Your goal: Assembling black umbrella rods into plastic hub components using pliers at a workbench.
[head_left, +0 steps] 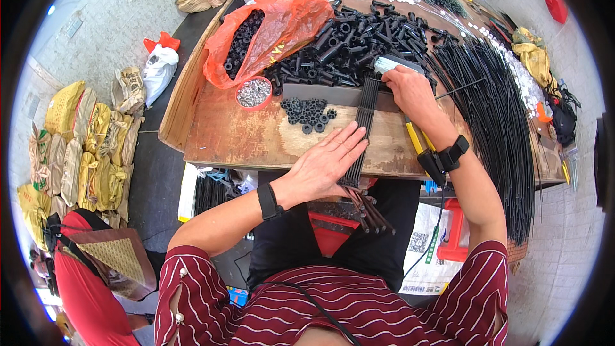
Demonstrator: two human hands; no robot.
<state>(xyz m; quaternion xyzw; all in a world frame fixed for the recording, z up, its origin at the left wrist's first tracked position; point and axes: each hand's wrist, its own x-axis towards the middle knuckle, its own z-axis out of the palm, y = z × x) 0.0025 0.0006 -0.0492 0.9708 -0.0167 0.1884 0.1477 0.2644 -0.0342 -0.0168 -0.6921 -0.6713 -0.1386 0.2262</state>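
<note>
Head camera looks down at your 2 hands over a worn wooden table (pixel 256 138). Your left hand (pixel 327 160) lies flat, palm down, on the near end of a row of thin black rods (pixel 364 129), with its fingers straight and close together, not clamped on anything. The rods lie side by side and run away from you across the tabletop; their near ends stick out past the table edge above your lap.

Your right hand (pixel 410 90) rests at the far end of the same rods, fingers curled downward; whether they pinch a rod cannot be told from here. Just beyond that hand sits a pale blue-grey object (pixel 391 64), partly hidden by the knuckles. Each of your wrists carries a black band.

A dark grey flat strip (pixel 333 95) lies crosswise under the far part of the rods. Left of the rods, a small cluster of black ring-shaped parts (pixel 309 114) sits on the wood. Further back spreads a big heap of black tubular parts (pixel 349 41), and beside it an orange plastic bag (pixel 269 29) with more of the same spilling out. A small red bowl of shiny metal pieces (pixel 254 92) stands in front of the bag. A large sheaf of long black rods (pixel 496 109) fans over the right side of the table. A yellow-handled tool (pixel 415 138) lies under your right forearm.
</note>
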